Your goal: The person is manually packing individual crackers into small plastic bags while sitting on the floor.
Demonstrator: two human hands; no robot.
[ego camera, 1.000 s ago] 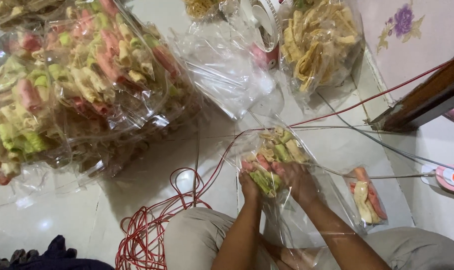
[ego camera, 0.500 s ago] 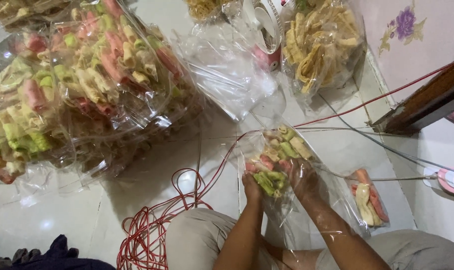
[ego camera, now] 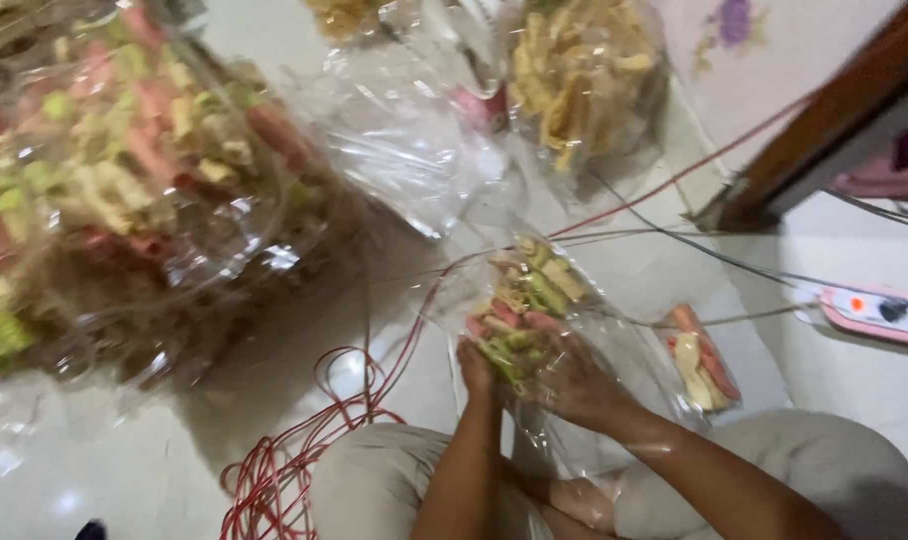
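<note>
A small clear plastic bag (ego camera: 530, 300) filled with red, green and yellow stick crackers sits on the white floor in front of my knees. My left hand (ego camera: 477, 366) grips its near left side. My right hand (ego camera: 571, 378) presses the plastic on the near right side. Both hands are closed on the bag. A smaller sealed packet of crackers (ego camera: 702, 358) lies just right of my right hand.
A large clear sack of coloured crackers (ego camera: 124, 180) fills the left. A sack of yellow crackers (ego camera: 584, 75) stands at the back. Empty clear bags (ego camera: 404, 130) lie between them. Red string (ego camera: 304, 450) coils by my left knee. A power strip (ego camera: 879, 312) lies right, near a wooden door frame (ego camera: 824, 120).
My hands and the small bag have stayed almost in place, shifting the bag slightly. The camera has tilted, so everything sits a bit further right in view.
</note>
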